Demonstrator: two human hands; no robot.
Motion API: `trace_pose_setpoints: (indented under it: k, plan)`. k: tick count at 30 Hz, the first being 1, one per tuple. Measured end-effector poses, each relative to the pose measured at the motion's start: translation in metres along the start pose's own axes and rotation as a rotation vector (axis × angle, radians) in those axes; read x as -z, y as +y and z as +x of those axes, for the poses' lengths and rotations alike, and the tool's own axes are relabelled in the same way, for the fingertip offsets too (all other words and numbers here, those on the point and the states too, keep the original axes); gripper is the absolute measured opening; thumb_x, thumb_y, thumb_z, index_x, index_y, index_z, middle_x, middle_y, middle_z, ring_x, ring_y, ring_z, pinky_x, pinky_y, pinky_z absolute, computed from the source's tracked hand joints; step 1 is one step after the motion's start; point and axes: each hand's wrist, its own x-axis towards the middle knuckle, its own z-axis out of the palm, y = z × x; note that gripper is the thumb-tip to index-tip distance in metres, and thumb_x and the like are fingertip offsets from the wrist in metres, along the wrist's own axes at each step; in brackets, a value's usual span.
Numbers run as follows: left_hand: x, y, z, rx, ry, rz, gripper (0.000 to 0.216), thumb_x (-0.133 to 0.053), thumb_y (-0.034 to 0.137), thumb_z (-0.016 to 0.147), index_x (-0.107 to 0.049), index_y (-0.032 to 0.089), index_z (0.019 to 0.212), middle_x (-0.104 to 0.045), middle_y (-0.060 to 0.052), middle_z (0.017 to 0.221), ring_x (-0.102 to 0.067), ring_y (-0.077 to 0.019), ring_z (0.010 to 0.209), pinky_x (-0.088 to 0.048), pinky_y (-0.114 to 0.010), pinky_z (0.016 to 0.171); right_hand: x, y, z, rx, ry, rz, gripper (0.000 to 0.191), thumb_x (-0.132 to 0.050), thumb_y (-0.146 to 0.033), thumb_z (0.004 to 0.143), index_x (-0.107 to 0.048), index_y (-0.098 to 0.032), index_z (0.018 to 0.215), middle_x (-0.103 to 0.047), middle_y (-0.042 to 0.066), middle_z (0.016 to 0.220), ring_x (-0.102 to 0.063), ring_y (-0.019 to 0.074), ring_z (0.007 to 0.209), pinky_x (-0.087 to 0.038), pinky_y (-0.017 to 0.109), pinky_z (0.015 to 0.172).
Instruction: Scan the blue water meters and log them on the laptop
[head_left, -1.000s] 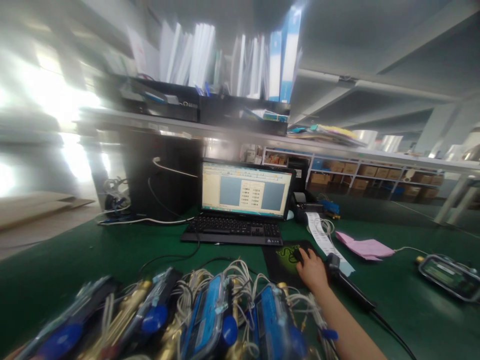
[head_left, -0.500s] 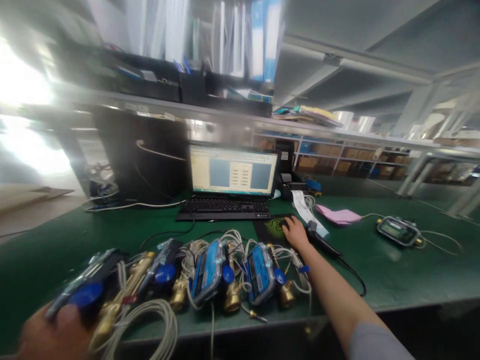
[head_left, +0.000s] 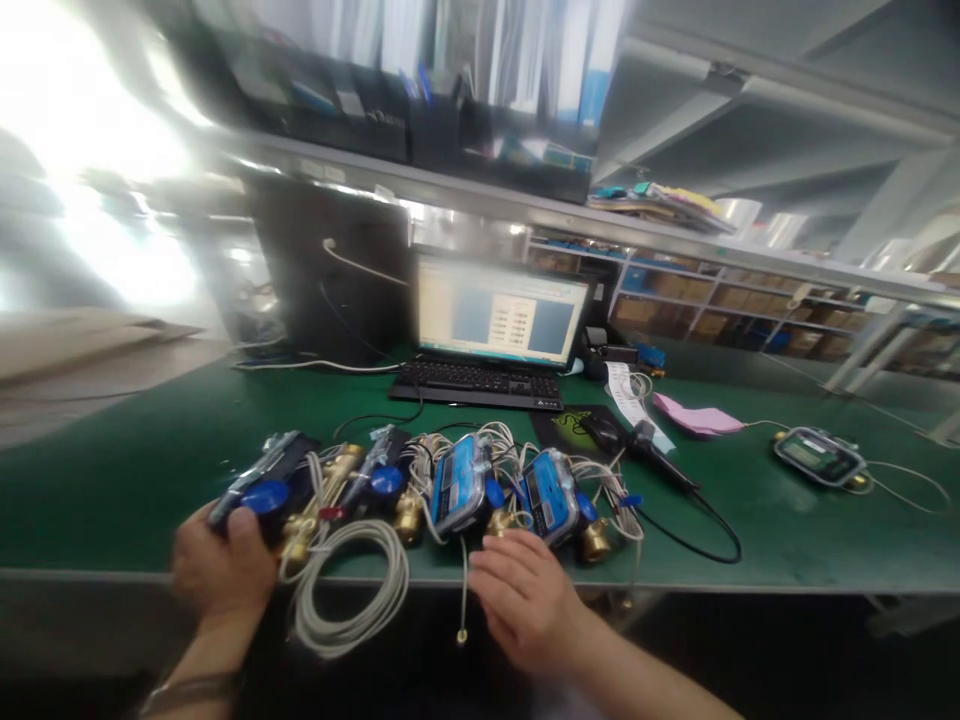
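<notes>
fingers (head_left: 241,527) of left hand (head_left: 221,570) curled on leftmost meter (head_left: 259,487); right hand (head_left: 525,595) spread.

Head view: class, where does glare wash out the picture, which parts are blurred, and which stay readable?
Head view: glare burns out the upper left; the shelf of binders smears with motion blur; the edges bend; the laptop screen, blue meters and both hands, left and right, stay readable, though soft.

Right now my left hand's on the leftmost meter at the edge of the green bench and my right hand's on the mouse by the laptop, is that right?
Not quite. The left hand does rest on the leftmost meter, but the right hand is at the bench edge by the blue meter, not on the mouse, which lies untouched. The head view shows it.
</notes>
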Motion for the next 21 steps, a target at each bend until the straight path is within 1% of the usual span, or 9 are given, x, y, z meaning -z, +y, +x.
trace_pose_setpoints:
  k: [2,4,7,9,12,15,18,20,21]
  plan:
    - [0.001,0.000,-0.002,-0.030,0.007,-0.023,0.051,-0.039,0.049,0.085,-0.052,0.009,0.113,-0.055,-0.017,0.107,-0.052,-0.0348,0.100,-0.042,-0.044,0.085,-0.021,-0.005,0.002,-0.059,-0.035,-0.025,0.033,-0.045,-0.015,0.087,-0.054,-0.016,0.119,-0.057,0.009,0.119,-0.044,0.0207,0.120,-0.037,0.043,0.104]
    - [0.003,0.000,-0.003,-0.060,0.015,-0.051,0.053,-0.038,0.050,0.086,-0.050,0.008,0.116,-0.054,-0.018,0.110,-0.051,-0.0348,0.104,-0.041,-0.045,0.089,-0.036,-0.004,0.001,-0.104,-0.022,-0.053,0.033,-0.044,-0.013,0.088,-0.054,-0.015,0.120,-0.056,0.011,0.120,-0.043,0.0222,0.120,-0.038,0.045,0.102]
    - [0.003,0.001,-0.006,-0.089,0.046,-0.089,0.052,-0.037,0.051,0.087,-0.050,0.010,0.116,-0.055,-0.016,0.109,-0.051,-0.0330,0.105,-0.040,-0.044,0.092,-0.049,-0.004,-0.001,-0.124,0.016,-0.060,0.034,-0.043,-0.012,0.089,-0.053,-0.015,0.121,-0.055,0.012,0.121,-0.045,0.0243,0.117,-0.042,0.048,0.097]
    - [0.003,0.003,-0.008,-0.102,0.068,-0.108,0.050,-0.037,0.051,0.087,-0.050,0.011,0.115,-0.055,-0.015,0.108,-0.051,-0.0313,0.104,-0.041,-0.042,0.093,-0.054,-0.011,0.003,-0.146,0.022,-0.026,0.032,-0.042,-0.013,0.089,-0.053,-0.016,0.119,-0.054,0.011,0.122,-0.047,0.0246,0.114,-0.044,0.047,0.094]
    - [0.004,0.006,-0.010,-0.115,0.081,-0.123,0.048,-0.036,0.051,0.088,-0.050,0.012,0.114,-0.056,-0.014,0.108,-0.051,-0.0286,0.104,-0.040,-0.039,0.095,-0.060,-0.027,0.024,-0.148,-0.081,0.062,0.033,-0.042,-0.016,0.090,-0.053,-0.019,0.121,-0.048,0.009,0.129,-0.045,0.0233,0.114,-0.045,0.044,0.095]
    - [0.007,0.007,-0.010,-0.124,0.073,-0.133,0.046,-0.036,0.050,0.089,-0.050,0.013,0.114,-0.055,-0.012,0.110,-0.051,-0.0269,0.105,-0.040,-0.037,0.095,-0.065,-0.042,0.059,-0.092,-0.171,0.076,0.034,-0.043,-0.024,0.091,-0.052,-0.020,0.123,-0.042,0.007,0.135,-0.039,0.0231,0.121,-0.042,0.040,0.101]
    - [0.012,0.007,-0.009,-0.132,0.037,-0.152,0.043,-0.039,0.048,0.089,-0.049,0.016,0.116,-0.055,-0.011,0.112,-0.050,-0.0277,0.108,-0.040,-0.038,0.096,-0.077,-0.050,0.088,-0.047,-0.206,-0.008,0.037,-0.040,-0.034,0.094,-0.048,-0.019,0.127,-0.037,0.004,0.139,-0.032,0.0216,0.127,-0.035,0.036,0.108]
    - [0.013,0.004,-0.007,-0.120,0.021,-0.171,0.043,-0.040,0.048,0.088,-0.049,0.017,0.116,-0.055,-0.012,0.111,-0.051,-0.0317,0.106,-0.041,-0.043,0.094,-0.094,-0.050,0.096,-0.014,-0.229,-0.100,0.042,-0.038,-0.039,0.096,-0.045,-0.014,0.129,-0.037,0.006,0.139,-0.031,0.0227,0.128,-0.032,0.037,0.109]
    - [0.012,0.002,-0.006,-0.109,0.018,-0.182,0.043,-0.040,0.049,0.087,-0.051,0.017,0.114,-0.056,-0.012,0.109,-0.052,-0.0343,0.104,-0.042,-0.047,0.092,-0.105,-0.047,0.096,0.010,-0.227,-0.150,0.045,-0.038,-0.040,0.096,-0.045,-0.010,0.128,-0.039,0.009,0.137,-0.032,0.0248,0.127,-0.034,0.039,0.108]
